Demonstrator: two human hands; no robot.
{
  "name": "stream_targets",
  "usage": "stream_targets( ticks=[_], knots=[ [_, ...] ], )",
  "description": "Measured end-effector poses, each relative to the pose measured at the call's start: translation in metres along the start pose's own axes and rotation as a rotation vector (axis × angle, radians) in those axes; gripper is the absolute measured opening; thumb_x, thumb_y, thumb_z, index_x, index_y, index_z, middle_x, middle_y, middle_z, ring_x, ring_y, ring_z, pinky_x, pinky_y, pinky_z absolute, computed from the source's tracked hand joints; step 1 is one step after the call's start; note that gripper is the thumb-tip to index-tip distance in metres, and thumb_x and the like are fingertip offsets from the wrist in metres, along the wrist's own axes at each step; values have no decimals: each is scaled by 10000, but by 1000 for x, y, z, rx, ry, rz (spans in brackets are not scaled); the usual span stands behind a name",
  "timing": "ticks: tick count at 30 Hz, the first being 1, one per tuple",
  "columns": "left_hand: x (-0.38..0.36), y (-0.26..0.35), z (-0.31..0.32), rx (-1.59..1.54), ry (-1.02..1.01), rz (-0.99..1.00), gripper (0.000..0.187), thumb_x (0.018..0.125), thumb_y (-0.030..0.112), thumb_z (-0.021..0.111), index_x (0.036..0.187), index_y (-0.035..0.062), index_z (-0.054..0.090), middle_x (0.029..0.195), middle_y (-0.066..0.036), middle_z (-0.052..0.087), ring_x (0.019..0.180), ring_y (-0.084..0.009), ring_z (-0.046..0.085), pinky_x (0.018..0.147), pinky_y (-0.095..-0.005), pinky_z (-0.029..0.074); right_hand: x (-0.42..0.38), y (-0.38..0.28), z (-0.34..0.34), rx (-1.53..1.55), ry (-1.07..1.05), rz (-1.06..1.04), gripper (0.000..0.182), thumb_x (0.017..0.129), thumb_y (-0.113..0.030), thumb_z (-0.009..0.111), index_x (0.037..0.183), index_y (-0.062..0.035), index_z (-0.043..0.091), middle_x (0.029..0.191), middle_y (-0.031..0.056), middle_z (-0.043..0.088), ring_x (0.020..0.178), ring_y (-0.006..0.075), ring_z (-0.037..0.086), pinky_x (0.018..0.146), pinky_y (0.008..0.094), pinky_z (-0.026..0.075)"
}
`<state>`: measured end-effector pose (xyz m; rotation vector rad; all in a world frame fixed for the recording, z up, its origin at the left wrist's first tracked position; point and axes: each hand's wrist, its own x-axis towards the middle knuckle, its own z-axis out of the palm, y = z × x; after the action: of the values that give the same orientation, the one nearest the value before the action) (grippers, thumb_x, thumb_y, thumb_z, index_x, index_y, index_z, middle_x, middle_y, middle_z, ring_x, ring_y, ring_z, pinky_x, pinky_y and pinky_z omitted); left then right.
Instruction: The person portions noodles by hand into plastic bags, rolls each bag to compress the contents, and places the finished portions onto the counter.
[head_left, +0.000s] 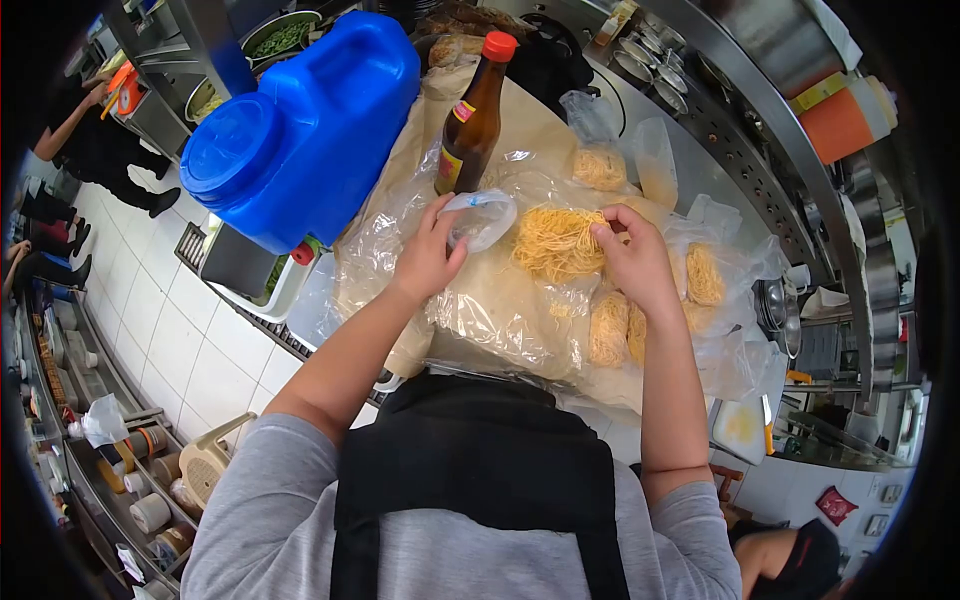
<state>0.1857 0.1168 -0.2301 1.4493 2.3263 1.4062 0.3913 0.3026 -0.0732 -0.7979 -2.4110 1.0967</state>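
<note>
Work in hand: portioning dry noodles into small plastic bags on the counter (640, 95).

Hand states:
- Left hand (428, 258): closed on an empty clear bag (480, 218), held up off the counter just left of the loose noodles.
- Right hand (632, 258): fingers pinched into the loose noodle pile (557, 242), gripping a tuft at its right edge.

Location of materials:
- Loose noodle pile: middle of the counter, on a wide plastic sheet (500, 320), between the two hands.
- Filled bags (610, 330): several bundles already in plastic, grouped toward the near right edge of the counter, below and beside the right hand.
- Further bagged portions (600, 168): toward the far edge, right of the sauce bottle (472, 120).
- Sauce bottle: upright, red cap on, just behind the left hand.
- Blue jug (300, 130): lying tilted at the far left edge, lid closed.

Progress, as judged from the layout:
- Done: a number of portions bagged and set aside on the right side and far side.
- In progress: one portion being separated from the pile, with one bag held ready; no noodles visible inside it yet.
- Left: the remaining loose pile, seemingly a few portions at most. Sealing state of the filled bags not discernible.

Another person (90, 130) stands at a far shelf, well apart from the counter.
</note>
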Motion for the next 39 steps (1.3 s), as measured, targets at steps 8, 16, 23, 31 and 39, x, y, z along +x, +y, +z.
stream_targets(
  ticks=[8,16,23,31,39],
  knots=[
    [-3,1,-1,9,-4,1,456,894,205,623,1327,119,511,1485,-124,411,1114,-384,616,896,-467,533,-7,31,17,-720,43,-26,329,860,-190,730,1117,-9,633,1206,127,587,1101,325,587,909,404,477],
    [0,-1,1,10,22,27,475,892,199,628,1344,138,495,1476,-119,417,1077,-377,630,874,-459,544,-15,65,52,-363,-119,165,284,821,-107,740,1064,-7,630,1061,160,652,1021,313,633,868,401,505],
    [-4,-2,1,9,21,21,474,894,204,629,1343,136,494,1480,-120,410,1099,-384,617,891,-472,536,-8,62,38,-246,-54,145,331,797,-94,748,1091,4,633,1035,182,680,997,305,657,875,400,508],
    [-5,3,-3,-39,-19,-40,479,894,203,628,1349,136,491,1478,-122,410,1115,-390,610,905,-473,531,3,17,31,-163,-132,117,427,810,-70,708,1223,-60,603,1029,149,683,970,296,665,858,359,512],
    [-2,0,-3,-16,3,-11,478,892,194,626,1345,131,487,1473,-127,411,1127,-390,602,905,-471,530,6,-43,-12,-133,-5,-176,221,878,-53,661,1093,-25,619,1011,109,677,960,218,641,868,315,485]
  ],
)
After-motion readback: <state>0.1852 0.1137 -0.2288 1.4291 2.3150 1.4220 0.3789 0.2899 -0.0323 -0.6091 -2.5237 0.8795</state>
